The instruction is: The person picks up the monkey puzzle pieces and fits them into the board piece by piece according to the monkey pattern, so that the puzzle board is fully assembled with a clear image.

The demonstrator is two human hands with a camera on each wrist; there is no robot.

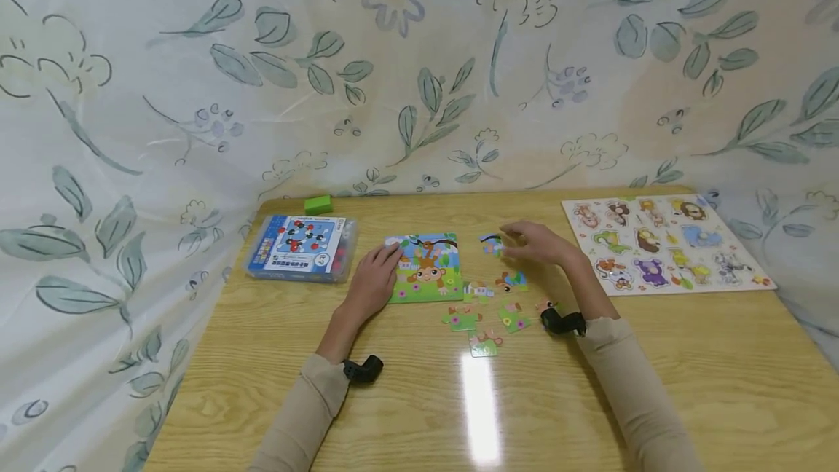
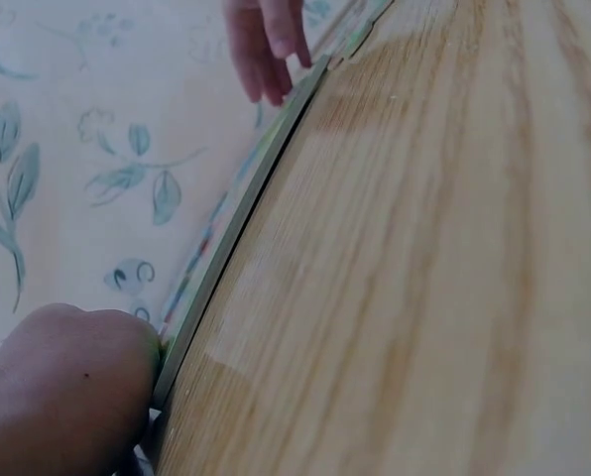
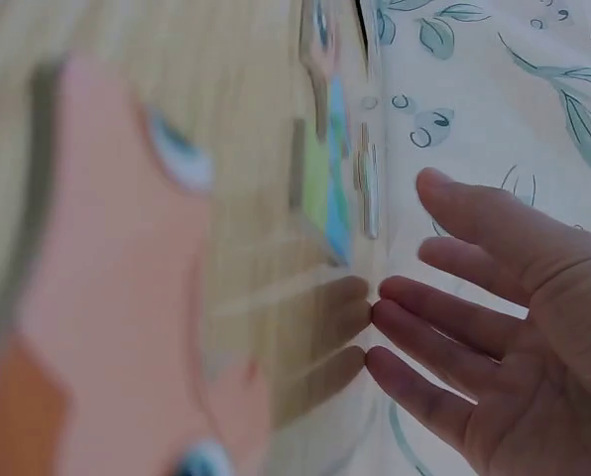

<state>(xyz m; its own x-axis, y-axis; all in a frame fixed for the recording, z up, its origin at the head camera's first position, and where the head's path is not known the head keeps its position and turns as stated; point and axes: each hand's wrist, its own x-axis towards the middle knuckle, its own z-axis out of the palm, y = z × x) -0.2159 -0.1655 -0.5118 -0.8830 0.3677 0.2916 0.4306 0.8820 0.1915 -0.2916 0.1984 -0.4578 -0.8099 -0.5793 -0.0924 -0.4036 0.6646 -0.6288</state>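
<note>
Beige sleeves (image 1: pixel 645 399) lie nearest, each with a black wrist camera (image 1: pixel 363 370), angling forward over the table (image 1: pixel 393 414). Between the hands sits the monkey puzzle (image 1: pixel 426 268), its left edge under the left hand (image 1: pixel 376 279), probably to keep it from sliding. Loose pieces (image 1: pixel 462 319) are scattered to the puzzle's right and on the near side of the right hand (image 1: pixel 529 242), seemingly kept within its reach. A case (image 1: pixel 308 248) stands left of the left hand and an animal board (image 1: pixel 671 242) right of the right one, both apparently set aside. Left fingers rest fairly straight on the puzzle; the right hand's are spread, thumb apart, pinching nothing, just beside a branch piece (image 1: pixel 490 245).
</note>
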